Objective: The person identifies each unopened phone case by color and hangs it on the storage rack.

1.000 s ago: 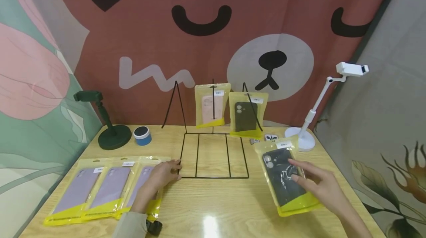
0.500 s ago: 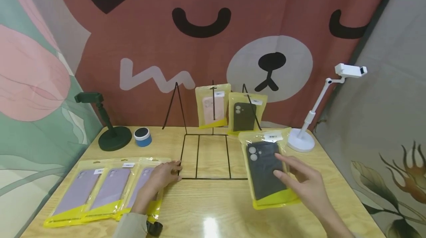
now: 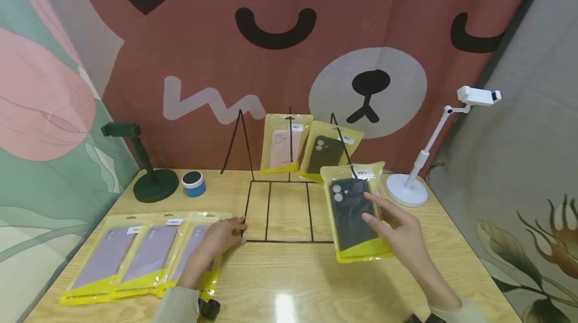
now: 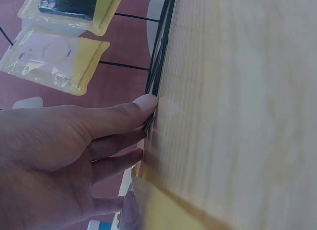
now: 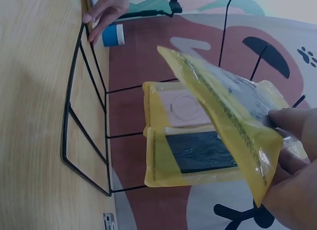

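Left hand (image 3: 221,236): pinches black wire display rack (image 3: 280,241), near left corner | right hand (image 3: 402,230): grips bagged black phone case (image 3: 351,212), right edge

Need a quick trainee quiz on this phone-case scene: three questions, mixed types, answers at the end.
1. Multiple choice: what is the right hand holding?
A) The blue-and-white jar
B) A bagged black phone case
C) The dark green stand
2. True or false: the left hand is touching the white stand.
3. Count: in the head view, how many bagged lilac phone cases lie on the wooden table?

Key:
1. B
2. False; its thumb and fingers are on the black wire rack.
3. Three, the rightmost partly covered by the left hand and arm.
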Available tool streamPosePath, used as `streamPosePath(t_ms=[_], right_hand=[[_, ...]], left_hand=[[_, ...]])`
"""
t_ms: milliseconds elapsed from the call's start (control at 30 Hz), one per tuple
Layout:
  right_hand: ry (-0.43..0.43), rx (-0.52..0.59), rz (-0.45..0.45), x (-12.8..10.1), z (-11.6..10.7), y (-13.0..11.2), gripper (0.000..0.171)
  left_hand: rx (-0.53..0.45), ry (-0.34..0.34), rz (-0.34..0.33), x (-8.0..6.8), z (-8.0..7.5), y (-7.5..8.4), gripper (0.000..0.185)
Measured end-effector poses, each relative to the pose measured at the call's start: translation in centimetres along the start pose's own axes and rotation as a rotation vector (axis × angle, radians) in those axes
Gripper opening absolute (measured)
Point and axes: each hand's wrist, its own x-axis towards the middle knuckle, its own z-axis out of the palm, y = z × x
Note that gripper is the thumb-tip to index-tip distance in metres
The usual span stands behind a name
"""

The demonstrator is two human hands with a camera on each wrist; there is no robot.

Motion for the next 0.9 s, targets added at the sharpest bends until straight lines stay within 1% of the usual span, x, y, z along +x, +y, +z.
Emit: streamPosePath(t_ms=[167, 267, 333, 400, 533, 633, 733, 800, 833, 900], right_hand=[[0.022, 0.006, -0.008, 2.8, 1.4, -0.3, 0.043], [0.035, 0.014, 0.008, 4.2, 2.2, -0.5, 0.042], [0.048, 0.019, 0.018, 5.0, 2.7, -0.2, 0.042], [0.065, 0.049, 0.027, 5.8, 3.2, 0.1, 0.042], [0.059, 0.101, -0.012, 6.7, 3.7, 1.2, 0.04], [0.049, 0.144, -0.046, 7.0, 3.8, 2.6, 0.035], [0.063, 0.17, -0.029, 6.7, 3.8, 4.9, 0.029], [0.07, 0.149, 0.025, 6.1, 3.7, 7.0, 0.026], [0.065, 0.121, 0.058, 5.7, 3.6, 8.0, 0.026], [0.015, 0.035, 0.106, 4.4, 3.5, 10.0, 0.028]], left_hand=[[0.006, 0.001, -0.001, 0.0, 0.0, -0.3, 0.037], [0.002, 0.001, -0.001, 0.0, 0.1, -0.4, 0.037], [-0.003, 0.004, -0.005, 0.1, 0.2, -0.4, 0.037], [-0.005, 0.007, -0.004, 0.1, 0.2, -0.5, 0.037], [0.009, 0.011, 0.004, 0.1, 0.3, -0.4, 0.038], [0.019, 0.014, 0.006, 0.1, 0.3, -0.3, 0.037], [0.02, 0.018, 0.002, 0.1, 0.3, -0.2, 0.037], [0.024, 0.021, 0.005, 0.1, 0.3, -0.2, 0.036], [0.025, 0.02, 0.006, 0.1, 0.3, -0.2, 0.036], [0.027, 0.021, 0.009, 0.1, 0.3, -0.2, 0.037]])
